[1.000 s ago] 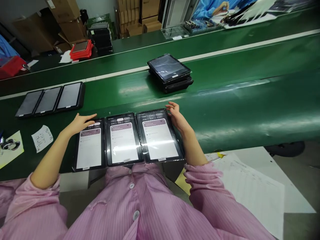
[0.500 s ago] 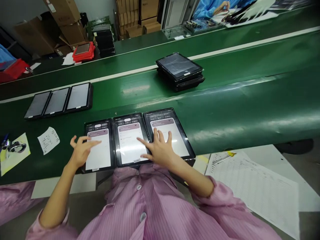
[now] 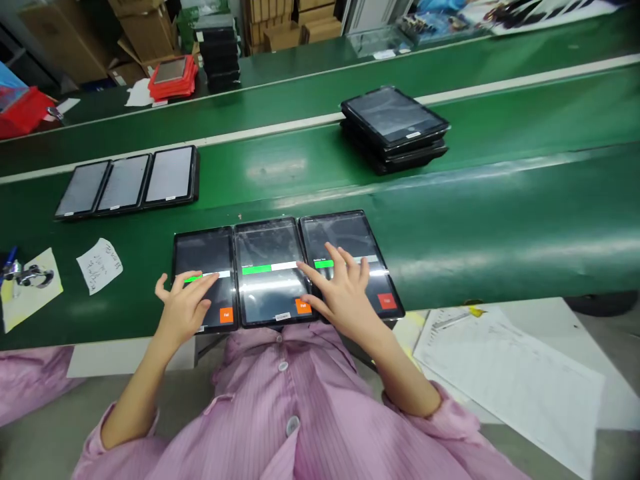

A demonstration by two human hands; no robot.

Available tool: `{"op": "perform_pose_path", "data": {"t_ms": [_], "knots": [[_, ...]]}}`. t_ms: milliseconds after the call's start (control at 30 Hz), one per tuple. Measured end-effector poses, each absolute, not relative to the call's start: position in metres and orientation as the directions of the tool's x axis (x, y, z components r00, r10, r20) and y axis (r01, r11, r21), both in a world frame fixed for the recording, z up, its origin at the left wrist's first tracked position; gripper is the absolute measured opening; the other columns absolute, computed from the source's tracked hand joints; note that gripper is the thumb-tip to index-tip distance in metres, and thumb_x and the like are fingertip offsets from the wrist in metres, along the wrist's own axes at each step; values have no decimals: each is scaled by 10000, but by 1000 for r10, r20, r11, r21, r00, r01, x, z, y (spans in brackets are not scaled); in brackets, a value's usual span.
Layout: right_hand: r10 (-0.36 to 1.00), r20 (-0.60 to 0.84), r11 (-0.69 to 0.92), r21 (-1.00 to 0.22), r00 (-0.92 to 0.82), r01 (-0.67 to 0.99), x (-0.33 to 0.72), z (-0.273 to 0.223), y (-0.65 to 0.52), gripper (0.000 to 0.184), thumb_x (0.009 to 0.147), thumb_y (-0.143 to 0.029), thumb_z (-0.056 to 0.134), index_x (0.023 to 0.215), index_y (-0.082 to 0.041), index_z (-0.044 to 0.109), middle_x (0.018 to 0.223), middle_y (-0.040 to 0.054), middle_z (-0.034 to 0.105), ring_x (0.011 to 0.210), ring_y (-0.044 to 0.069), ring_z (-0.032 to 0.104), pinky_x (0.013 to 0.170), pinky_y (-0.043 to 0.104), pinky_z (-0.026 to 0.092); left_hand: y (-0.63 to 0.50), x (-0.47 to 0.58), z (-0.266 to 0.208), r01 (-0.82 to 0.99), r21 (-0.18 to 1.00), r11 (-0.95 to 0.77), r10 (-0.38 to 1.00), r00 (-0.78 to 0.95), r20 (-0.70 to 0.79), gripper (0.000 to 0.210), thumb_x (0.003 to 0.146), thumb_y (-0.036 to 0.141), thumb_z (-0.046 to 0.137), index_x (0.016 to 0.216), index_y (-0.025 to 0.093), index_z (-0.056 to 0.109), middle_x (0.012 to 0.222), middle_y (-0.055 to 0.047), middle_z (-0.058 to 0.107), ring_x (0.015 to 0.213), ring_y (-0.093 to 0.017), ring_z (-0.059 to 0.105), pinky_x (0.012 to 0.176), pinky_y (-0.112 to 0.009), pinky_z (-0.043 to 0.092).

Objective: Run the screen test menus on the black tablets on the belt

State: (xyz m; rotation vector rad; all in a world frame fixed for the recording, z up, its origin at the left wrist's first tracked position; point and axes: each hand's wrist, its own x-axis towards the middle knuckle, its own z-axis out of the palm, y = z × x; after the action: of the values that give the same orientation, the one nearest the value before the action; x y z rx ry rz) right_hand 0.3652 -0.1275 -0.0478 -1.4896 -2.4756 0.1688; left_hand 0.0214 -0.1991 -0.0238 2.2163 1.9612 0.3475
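Three tablets lie side by side at the bench's near edge, their dark screens showing green-and-white bars and orange or red buttons. Over the left tablet [image 3: 205, 247] is my left hand [image 3: 184, 308], fingers spread, index fingertip at the bar. My right hand [image 3: 345, 290] spreads across the gap between the middle tablet [image 3: 267, 293] and the right tablet [image 3: 340, 230]. Its index fingertip is by the end of the middle tablet's bar, and the other fingers hover over or touch the right screen; I cannot tell which. Neither hand holds anything.
Three more tablets [image 3: 125, 181] lie in a row at the back left. A stack of tablets [image 3: 395, 123] stands on the green bench [image 3: 270, 170] further back. A handwritten note [image 3: 100, 265] and a yellow paper [image 3: 35, 297] lie left; printed sheets [image 3: 515, 373] lie lower right.
The three screens have switched from white pages with a mauve banner to dark ones with bars and buttons. Both hands have shifted slightly right in view, fingers still spread, as the view itself moved.
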Motion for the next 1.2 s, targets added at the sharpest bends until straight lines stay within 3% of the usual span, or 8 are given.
{"op": "perform_pose_path", "data": {"t_ms": [67, 267, 500, 667, 867, 1000, 1100, 1200], "knots": [[871, 154, 491, -218, -467, 843, 359, -47, -128, 558, 916, -560, 569, 1455, -435, 497, 1634, 108, 234, 1431, 458, 249, 1106, 766, 174, -198, 23, -25, 954, 270, -129, 990, 107, 94, 627, 999, 615, 168, 1394, 361, 583, 1218, -65, 733, 1228, -326, 556, 1139, -605, 24], [871, 195, 486, -218, -450, 847, 354, -45, -126, 555, 927, -568, 559, 1450, -386, 514, 1643, 109, 211, 1427, 439, 259, 1106, 750, 180, -206, 9, -24, 956, 266, -122, 877, -21, 479, 738, 1005, 597, 113, 1162, 226, 732, 1008, -128, 766, 1015, -305, 652, 1107, -556, 186], [875, 177, 480, -217, -450, 850, 353, -52, -124, 591, 884, -608, 604, 1426, -382, 532, 1627, 135, 248, 1411, 454, 271, 1080, 776, 174, -206, 14, -30, 973, 201, -117, 892, 13, 453, 575, 1038, 480, 193, 1241, 227, 668, 1114, -136, 747, 1101, -318, 639, 1100, -566, 175], [948, 223, 277, -232, -227, 932, 399, -60, -122, 561, 949, -524, 525, 1481, -356, 455, 1619, 136, 216, 1402, 451, 279, 1076, 785, 184, -202, 16, -25, 975, 182, -131, 902, 41, 430, 452, 1033, 394, 285, 1256, 237, 646, 1153, -130, 738, 1133, -316, 633, 1106, -569, 175], [976, 204, 131, -248, -81, 960, 450, -74, -120, 441, 937, -514, 538, 1357, -386, 582, 1573, 107, 280, 1381, 473, 290, 1033, 826, 181, -175, 14, -15, 986, 156, -64, 966, 22, 257, 382, 1026, 393, 357, 1259, 255, 628, 1291, -117, 686, 1242, -315, 584, 1122, -580, 173], [971, 239, 127, -520, 1, 844, 472, -83, -93, 470, 944, -513, 493, 1364, -319, 575, 1419, 145, 481, 1294, 387, 441, 1061, 682, 333, -136, 18, -12, 982, 155, -109, 988, 90, 128, 422, 1017, 431, 355, 1324, 273, 598, 1436, -112, 585, 1325, -302, 525, 1147, -578, 200], [982, 173, 102, -809, 70, 579, 480, -94, -56, 472, 910, -489, 505, 1279, -219, 621, 1138, 137, 658, 1048, 302, 608, 968, 530, 476, -95, 29, -15, 976, 147, -159, 987, 154, 43, 475, 1011, 435, 325, 1397, 280, 555, 1537, -111, 478, 1402, -308, 449, 1168, -615, 177], [993, 51, 10, -939, 109, 343, 477, -104, -28, 403, 802, -452, 628, 1098, -187, 701, 926, 86, 705, 831, 245, 641, 848, 437, 527, -61, 40, -18, 982, 145, -119, 991, 126, -39, 496, 1010, 422, 285, 1394, 279, 566, 1555, -109, 456, 1427, -335, 417, 1162, -702, 92]]}}
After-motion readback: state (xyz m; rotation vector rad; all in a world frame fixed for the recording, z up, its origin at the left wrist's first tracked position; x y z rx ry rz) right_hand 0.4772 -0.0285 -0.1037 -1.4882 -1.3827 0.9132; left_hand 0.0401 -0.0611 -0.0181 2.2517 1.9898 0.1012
